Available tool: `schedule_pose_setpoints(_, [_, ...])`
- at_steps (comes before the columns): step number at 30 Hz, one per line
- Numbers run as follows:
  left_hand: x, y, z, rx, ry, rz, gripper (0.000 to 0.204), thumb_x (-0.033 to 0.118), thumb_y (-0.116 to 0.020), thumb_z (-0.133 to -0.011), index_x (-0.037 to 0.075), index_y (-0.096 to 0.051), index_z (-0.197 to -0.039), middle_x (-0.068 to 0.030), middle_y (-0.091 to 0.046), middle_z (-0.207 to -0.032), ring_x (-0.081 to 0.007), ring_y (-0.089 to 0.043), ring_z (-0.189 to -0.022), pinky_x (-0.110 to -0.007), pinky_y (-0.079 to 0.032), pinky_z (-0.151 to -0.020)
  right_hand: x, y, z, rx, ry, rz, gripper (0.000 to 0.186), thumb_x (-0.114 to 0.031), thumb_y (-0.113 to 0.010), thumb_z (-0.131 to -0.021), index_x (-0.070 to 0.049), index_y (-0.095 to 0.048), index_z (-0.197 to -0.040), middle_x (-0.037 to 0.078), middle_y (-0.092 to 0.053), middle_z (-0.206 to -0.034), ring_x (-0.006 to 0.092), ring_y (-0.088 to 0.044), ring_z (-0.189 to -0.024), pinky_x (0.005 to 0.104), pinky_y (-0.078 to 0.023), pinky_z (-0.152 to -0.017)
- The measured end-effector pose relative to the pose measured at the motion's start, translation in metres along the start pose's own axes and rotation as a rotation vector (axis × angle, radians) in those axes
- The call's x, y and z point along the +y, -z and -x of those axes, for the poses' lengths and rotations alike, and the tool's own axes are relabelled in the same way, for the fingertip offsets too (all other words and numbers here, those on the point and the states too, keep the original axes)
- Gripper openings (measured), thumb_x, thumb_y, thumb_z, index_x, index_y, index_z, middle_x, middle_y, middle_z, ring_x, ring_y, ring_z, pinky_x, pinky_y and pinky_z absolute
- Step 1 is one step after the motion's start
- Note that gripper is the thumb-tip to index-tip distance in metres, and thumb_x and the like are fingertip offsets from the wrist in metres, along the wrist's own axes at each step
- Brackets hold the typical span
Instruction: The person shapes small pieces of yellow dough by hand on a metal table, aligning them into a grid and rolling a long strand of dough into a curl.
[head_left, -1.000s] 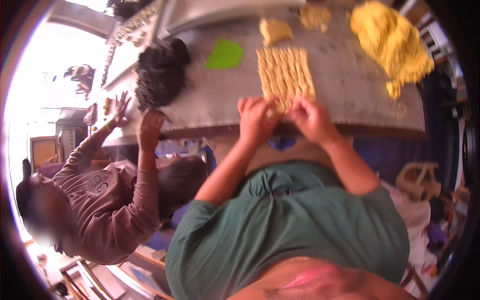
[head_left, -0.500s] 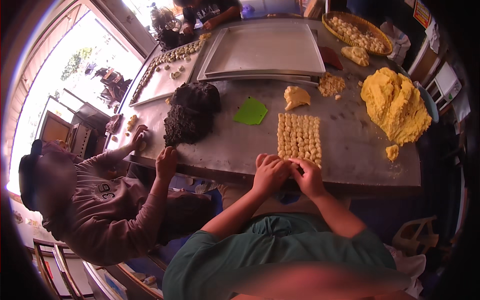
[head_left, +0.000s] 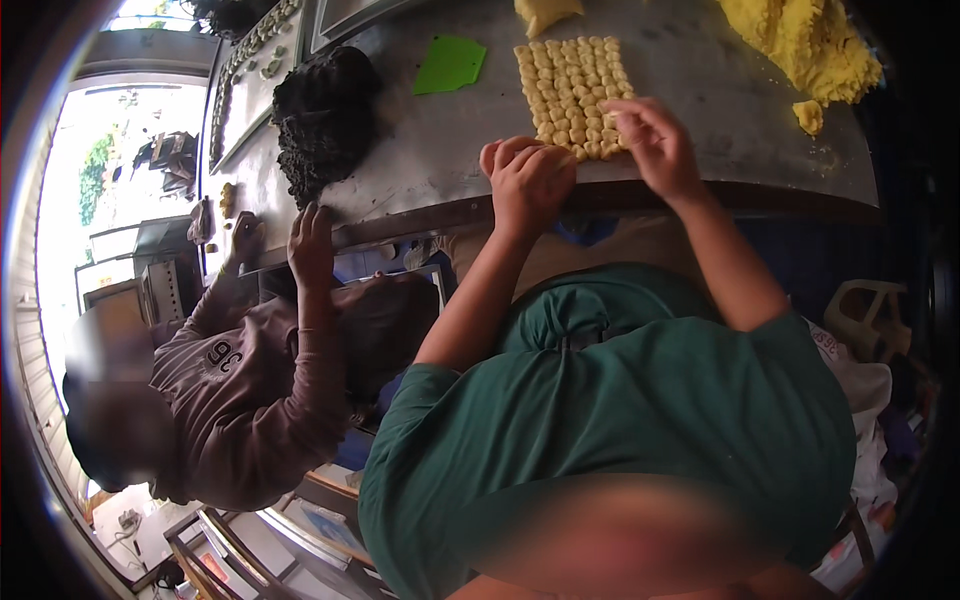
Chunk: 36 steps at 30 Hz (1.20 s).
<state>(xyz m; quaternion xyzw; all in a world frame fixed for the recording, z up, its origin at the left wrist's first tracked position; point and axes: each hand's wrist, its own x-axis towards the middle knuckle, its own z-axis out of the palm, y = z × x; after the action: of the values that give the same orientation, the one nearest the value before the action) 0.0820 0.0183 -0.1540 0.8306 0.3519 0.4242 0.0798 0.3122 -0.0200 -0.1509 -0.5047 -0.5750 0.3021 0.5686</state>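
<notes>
Rows of small pale-yellow dough balls sit packed side by side in a block on the metal table. At its near left corner, by the table edge, my left hand is closed with curled fingers; what lies inside it, if anything, is hidden. My right hand is over the block's near right side, its fingers stretched out and apart, nothing visible between them. A smooth pale dough lump lies just beyond the block, cut off by the top of the picture. To the left rests a flat green scraper.
A dark, crumbly mass sits left of the scraper. Far right is a large yellow mound with a small yellow piece. A co-worker sits at left, hands near the table edge. A tray holds greenish pieces.
My hands were together at the block's near edge; they are now apart, the right one out over the balls. The view has tilted downward, so the table's far side is out of sight.
</notes>
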Motion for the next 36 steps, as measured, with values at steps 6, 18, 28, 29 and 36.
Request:
schedule_pose_setpoints(6, [0.01,-0.009,-0.008,-0.095,0.037,-0.022,0.018,0.026,-0.079,-0.083,0.016,-0.075,-0.097,-0.0013,-0.074,-0.095,-0.0232,-0.063,-0.107,-0.045,-0.039,-0.103,0.057,0.05,-0.086,0.153,0.016,0.85,0.026,-0.017,-0.063,-0.101,-0.015,-0.069,-0.127,0.011,-0.071,-0.101,0.026,-0.067,-0.085,0.0379,-0.054,-0.076])
schedule_pose_setpoints(18, [0.002,0.001,0.001,-0.11,0.096,-0.036,0.023,0.029,-0.078,-0.087,0.017,-0.075,-0.106,0.0004,-0.074,-0.098,-0.0234,-0.064,-0.107,-0.046,-0.037,-0.104,0.028,0.017,-0.074,0.108,-0.028,0.602,0.035,-0.022,-0.069,-0.097,-0.004,-0.066,-0.127,0.018,-0.072,-0.113,0.0323,-0.069,-0.104,0.0423,-0.054,-0.09])
schedule_pose_setpoints(28, [0.009,-0.007,-0.002,-0.177,0.118,-0.061,0.042,0.026,-0.079,-0.08,0.018,-0.071,-0.121,0.0016,-0.074,-0.102,-0.0221,-0.064,-0.111,-0.045,-0.041,-0.104,-0.013,-0.039,0.018,-0.147,-0.123,0.049,0.016,-0.014,-0.072,-0.097,0.0,-0.065,-0.103,0.014,-0.074,-0.09,0.0201,-0.073,-0.08,0.0323,-0.057,-0.07])
schedule_pose_setpoints(29, [0.011,-0.006,-0.004,-0.17,0.094,-0.071,0.032,0.025,-0.079,-0.08,0.015,-0.073,-0.111,-0.0009,-0.074,-0.103,-0.0236,-0.064,-0.111,-0.044,-0.044,-0.102,-0.014,-0.04,0.018,-0.079,-0.18,0.02,0.015,-0.013,-0.069,-0.097,-0.001,-0.068,-0.107,0.015,-0.075,-0.096,0.0226,-0.074,-0.085,0.0341,-0.057,-0.072])
schedule_pose_setpoints(36, [0.013,-0.003,-0.005,-0.119,0.041,-0.066,0.026,0.022,-0.078,-0.075,0.013,-0.076,-0.099,-0.0034,-0.075,-0.1,-0.0252,-0.066,-0.108,-0.049,-0.042,-0.104,-0.021,-0.038,0.016,-0.131,-0.005,0.151,0.024,-0.009,-0.071,-0.095,-0.003,-0.07,-0.118,0.015,-0.074,-0.103,0.0275,-0.073,-0.089,0.0358,-0.057,-0.078])
